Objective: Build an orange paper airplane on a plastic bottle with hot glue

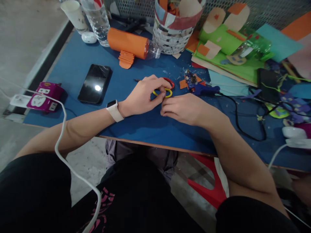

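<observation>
My left hand (143, 94), with a pale watch band on its wrist, has its thumb and index finger curled together at the table's middle. Just beyond those fingertips show the red and yellow handle loops of scissors (169, 93); the hand covers much of them, and I cannot tell whether it touches them. A dark pointed tip (136, 80) sticks out on the hand's far left side. My right hand (183, 108) has its fingers bent and closed, meeting the left fingertips. Whatever is pinched between the two hands is hidden or too small to name.
On the blue table (136, 127) lie a black phone (93, 82), an orange-wrapped bottle (128, 43) and a blue glue gun (205, 89) with a cord. A woven paper basket (168, 35), green paper craft (223, 42) and water bottle (98, 22) stand behind. A purple power socket (45, 97) sits left.
</observation>
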Action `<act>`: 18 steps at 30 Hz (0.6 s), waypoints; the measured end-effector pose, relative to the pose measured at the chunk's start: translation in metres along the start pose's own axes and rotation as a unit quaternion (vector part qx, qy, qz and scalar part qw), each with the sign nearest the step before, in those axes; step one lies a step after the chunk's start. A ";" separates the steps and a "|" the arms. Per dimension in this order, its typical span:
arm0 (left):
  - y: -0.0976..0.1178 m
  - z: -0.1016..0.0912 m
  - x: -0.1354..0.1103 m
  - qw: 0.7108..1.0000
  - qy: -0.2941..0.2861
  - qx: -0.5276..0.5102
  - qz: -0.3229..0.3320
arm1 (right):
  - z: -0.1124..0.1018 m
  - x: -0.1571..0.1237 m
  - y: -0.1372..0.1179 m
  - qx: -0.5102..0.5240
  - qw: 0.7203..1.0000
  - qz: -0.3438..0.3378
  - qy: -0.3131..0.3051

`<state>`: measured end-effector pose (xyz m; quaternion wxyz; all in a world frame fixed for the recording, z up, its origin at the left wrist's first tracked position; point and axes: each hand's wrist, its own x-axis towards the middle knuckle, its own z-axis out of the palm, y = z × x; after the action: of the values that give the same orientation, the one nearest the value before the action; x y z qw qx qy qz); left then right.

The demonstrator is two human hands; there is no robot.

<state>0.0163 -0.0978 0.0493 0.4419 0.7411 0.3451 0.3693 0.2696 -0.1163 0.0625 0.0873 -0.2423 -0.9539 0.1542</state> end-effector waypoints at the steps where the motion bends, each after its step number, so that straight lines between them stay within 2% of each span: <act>1: -0.001 0.000 0.000 1.000 0.001 0.008 0.003 | 0.000 0.000 -0.003 -0.005 1.000 0.011 -0.004; 4: -0.006 -0.002 -0.001 0.998 0.010 0.050 0.031 | -0.003 -0.003 -0.002 0.041 0.999 0.029 0.011; 6: -0.012 -0.004 -0.001 0.993 0.013 0.088 0.075 | -0.010 -0.007 0.005 0.115 0.992 0.030 0.038; 8: -0.019 -0.005 -0.001 0.982 0.017 0.139 0.130 | -0.022 -0.013 0.011 0.210 0.976 0.036 0.036; 10: -0.024 -0.006 0.000 0.969 0.018 0.189 0.157 | -0.037 -0.017 0.012 0.305 0.951 0.040 -0.018; 12: -0.025 -0.007 0.000 0.964 0.018 0.221 0.149 | -0.051 -0.020 0.009 0.372 0.922 0.039 -0.102; 15: -0.024 -0.008 0.001 0.963 0.019 0.233 0.135 | -0.059 -0.019 -0.006 0.397 0.894 0.040 -0.202; 18: -0.025 -0.008 0.003 0.963 0.024 0.236 0.128 | -0.053 -0.024 -0.027 0.395 0.884 0.058 -0.242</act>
<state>0.0061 -0.0832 0.0299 0.1953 0.8535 0.3347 0.3483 0.2916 -0.1372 0.1190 -0.0674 -0.1981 -0.7897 0.5767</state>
